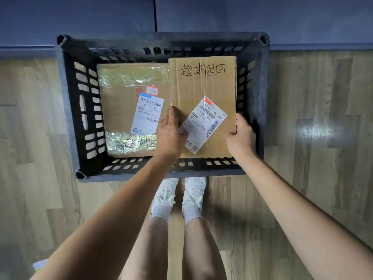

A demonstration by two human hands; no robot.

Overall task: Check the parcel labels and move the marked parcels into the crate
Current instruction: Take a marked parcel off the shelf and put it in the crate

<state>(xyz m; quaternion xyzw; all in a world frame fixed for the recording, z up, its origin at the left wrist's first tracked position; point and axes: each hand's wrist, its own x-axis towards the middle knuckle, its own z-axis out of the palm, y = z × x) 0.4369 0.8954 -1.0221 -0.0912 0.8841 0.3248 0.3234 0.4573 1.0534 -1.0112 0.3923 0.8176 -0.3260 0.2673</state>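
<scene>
Nearest the camera, the person's two bare forearms reach forward over white lace-up shoes [177, 196] on the pale wood-plank floor [302, 178]. The left hand [168, 133] and the right hand [241, 136] make the grip on a flat brown cardboard parcel with black handwritten marking and a tilted white shipping label [201, 87]. Each hand closes on one side edge near the parcel's near end, thumbs on top beside the label, fingers underneath and out of sight.

The parcel sits inside the black slotted plastic crate [66, 110], in the part just beyond the grip. I cannot tell whether it rests on the crate bottom or is held a little above it.

Just left of the grip lies a wider brown cardboard parcel with clear tape and an upright white label [125, 110], also hand-marked, already in the crate.

Risks, as I judge them:
- The held parcel's left edge seems to touch or overlap the neighbour. Released like that, it may end up propped askew.
- The left hand sits at the seam between the two parcels, so its fingers could be pinched as the parcel settles.
- The right hand is close to the crate's side wall, so knuckles may scrape on withdrawal.

Beyond the crate stands a dark blue panel [222, 17].
</scene>
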